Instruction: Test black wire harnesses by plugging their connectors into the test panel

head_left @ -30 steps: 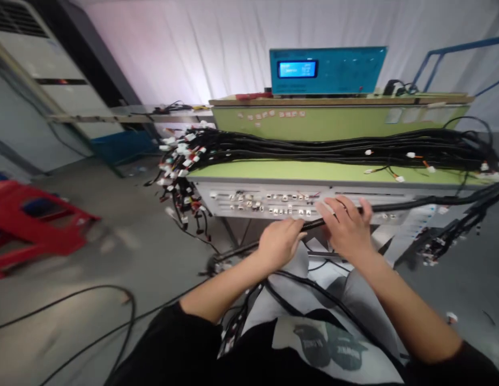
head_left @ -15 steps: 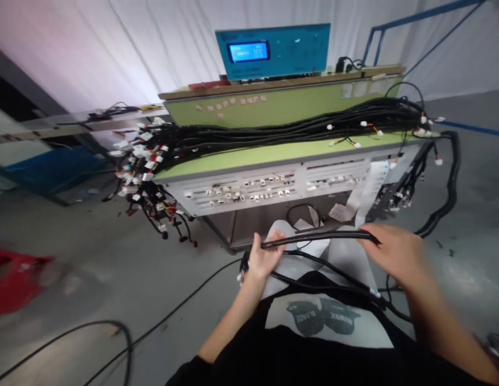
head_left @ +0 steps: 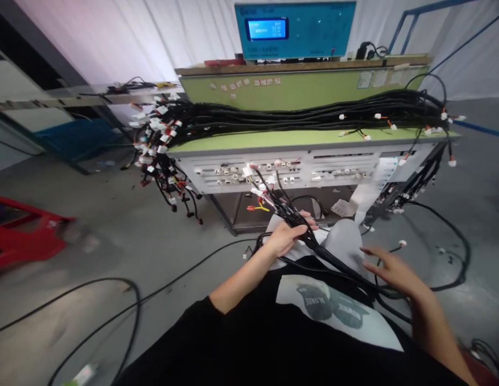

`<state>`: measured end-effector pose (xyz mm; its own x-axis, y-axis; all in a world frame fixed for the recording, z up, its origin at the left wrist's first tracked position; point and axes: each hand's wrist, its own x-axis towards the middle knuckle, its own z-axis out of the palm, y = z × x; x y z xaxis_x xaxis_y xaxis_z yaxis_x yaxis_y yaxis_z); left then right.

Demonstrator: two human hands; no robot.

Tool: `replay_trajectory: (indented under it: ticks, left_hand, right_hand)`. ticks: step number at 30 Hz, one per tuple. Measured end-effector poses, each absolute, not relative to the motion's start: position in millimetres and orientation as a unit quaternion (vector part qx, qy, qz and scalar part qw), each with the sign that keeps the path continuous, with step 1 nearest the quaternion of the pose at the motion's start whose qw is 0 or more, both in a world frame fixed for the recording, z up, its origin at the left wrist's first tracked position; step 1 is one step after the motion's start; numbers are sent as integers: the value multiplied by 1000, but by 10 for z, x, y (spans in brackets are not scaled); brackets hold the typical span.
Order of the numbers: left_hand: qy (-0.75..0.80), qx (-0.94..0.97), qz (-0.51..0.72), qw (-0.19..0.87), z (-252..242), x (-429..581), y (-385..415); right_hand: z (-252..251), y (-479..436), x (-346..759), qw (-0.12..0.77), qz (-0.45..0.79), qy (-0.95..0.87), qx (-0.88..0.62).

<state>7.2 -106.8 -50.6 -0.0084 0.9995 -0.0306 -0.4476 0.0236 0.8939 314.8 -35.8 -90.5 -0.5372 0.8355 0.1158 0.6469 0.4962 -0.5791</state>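
Note:
My left hand (head_left: pixel 288 236) is wrapped round a black cable harness (head_left: pixel 333 258) near its branching end, above my lap. Beyond that hand the thin wires fan out toward the bench front, tipped with white, red and yellow connectors (head_left: pixel 260 187). My right hand (head_left: pixel 388 268) is apart from the left, thumb and fingers spread, just above the harness where it runs to the lower right. Nothing is in its grasp. On the green bench top lies a long bundle of black cables (head_left: pixel 297 119), with many connectors (head_left: pixel 156 134) hanging at its left end.
A blue panel with a lit display (head_left: pixel 297 32) stands at the back of the bench. Its front carries a white board (head_left: pixel 249 174) with rows of small sockets. A red object (head_left: pixel 28 233) is at the left, and loose black cable (head_left: pixel 139 305) loops over the floor.
The harness's connector end has come up into view in my left hand. My right hand has let go of the cable and opened. The view has shifted, so the bench appears further right and higher.

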Motion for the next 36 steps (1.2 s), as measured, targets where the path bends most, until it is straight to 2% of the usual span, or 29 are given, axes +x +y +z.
replay_trajectory:
  ticks: [4,6,9,14,22,27,31,33,36]
  left_hand:
    - [475,554,439,525,-420,220,-1087]
    - [489,589,419,488,-398,235,-1096]
    - [505,593,427,459,-399,184,-1126]
    - [524,574,406,480,-482,60,-1212]
    - [531,524,449,492,-582,-92,-1314]
    - [505,478,489,527,-621,-215,-1342]
    - [521,446,500,528,-567,-261,-1374]
    - [528,441,503,523,-539,-278,-1386]
    - [523,430,525,516,-536,-290,-1390]
  right_hand:
    - [-294,-346,2171,271,291,-850,-344]
    - [-116,-297,1852,242,335,-862,-295]
    - [-67,-249,1630,200,455,-829,-256]
    - [-179,-361,1558,243,588,-734,-238]
    - [-291,-437,1418,339,626,-651,-264]
    - [-280,-429,1350,156,523,-807,-224]
    - [-250,-465,1301,133,432,-842,-295]
    - [-279,-497,1286,155,463,-821,-295]
    - [-365,-561,1242,228,577,-729,-291]
